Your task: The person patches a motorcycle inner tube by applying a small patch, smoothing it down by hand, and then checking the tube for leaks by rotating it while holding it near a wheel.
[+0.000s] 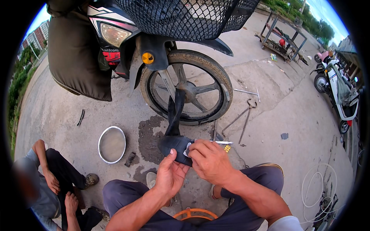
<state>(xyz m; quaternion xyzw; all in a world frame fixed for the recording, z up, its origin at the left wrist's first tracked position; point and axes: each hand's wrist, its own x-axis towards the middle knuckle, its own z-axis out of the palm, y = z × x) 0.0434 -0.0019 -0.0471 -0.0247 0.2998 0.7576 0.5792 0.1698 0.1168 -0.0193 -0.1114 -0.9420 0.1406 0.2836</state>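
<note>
A black inner tube [175, 109] hangs beside the fork at the scooter's front wheel [202, 65], its lower part flattened between my hands. My left hand [173, 175] grips that part from below, thumb on top. My right hand [210, 161] has its fingers bent over a small whitish piece [187, 149] lying against the rubber; whether it pinches or presses it is unclear. Metal tools [225, 143] and a small yellow sheet [226, 148] lie just beyond my right hand.
A basin of murky water [111, 144] stands left; a seated person [54, 181] is at lower left. Long pincers [242, 115] and a T-handle tool [246, 91] lie right of the wheel. A metal cart [281, 38], parked scooters [339, 94] and a coiled hose [316, 181] are farther right.
</note>
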